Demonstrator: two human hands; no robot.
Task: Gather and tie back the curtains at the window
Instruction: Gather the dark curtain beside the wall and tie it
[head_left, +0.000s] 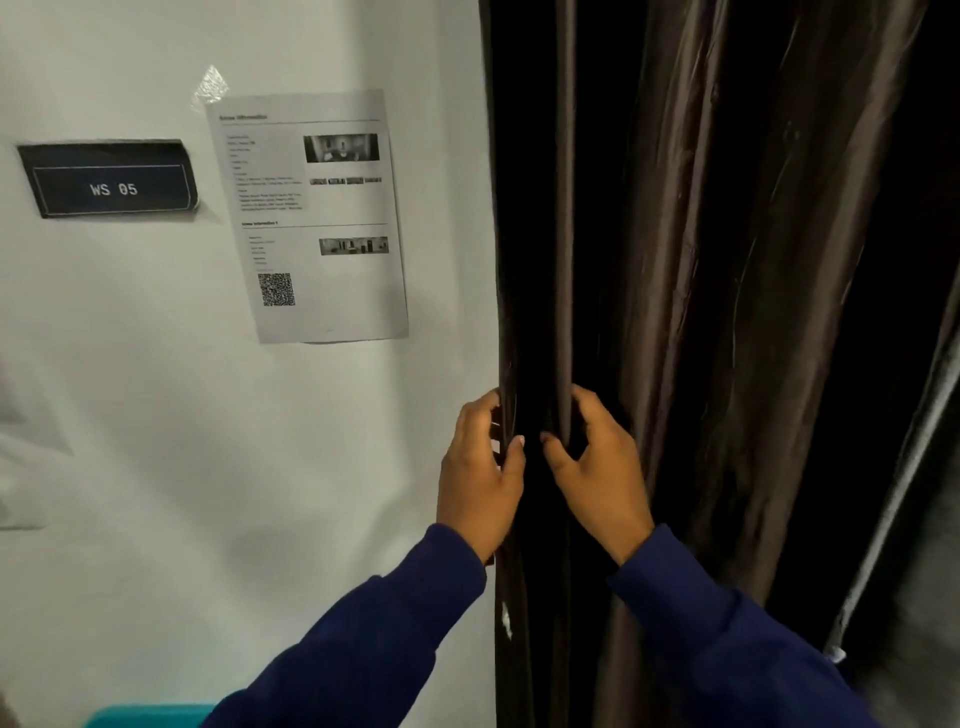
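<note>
Brown satin-like curtain (691, 270) fabric is hanging in folds right of the white wall (156, 415), and its left edge is being pinched by the left hand (480, 467) while a neighbouring fold is being gripped between thumb and curled fingers of the right hand (597, 467). No tie-back is being shown. Folds farther right are being left loose, so slippery cloth is likely to escape if the bunch is gathered too thinly.

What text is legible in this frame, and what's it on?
"WS 05": white letters on the dark plaque fixed to the white wall.
Printed sheet taped to the wall: headings, body text and photo captions too blurred to read.
QR code on that sheet: visible, carries no readable words.
Dark curtain: no text.
</note>
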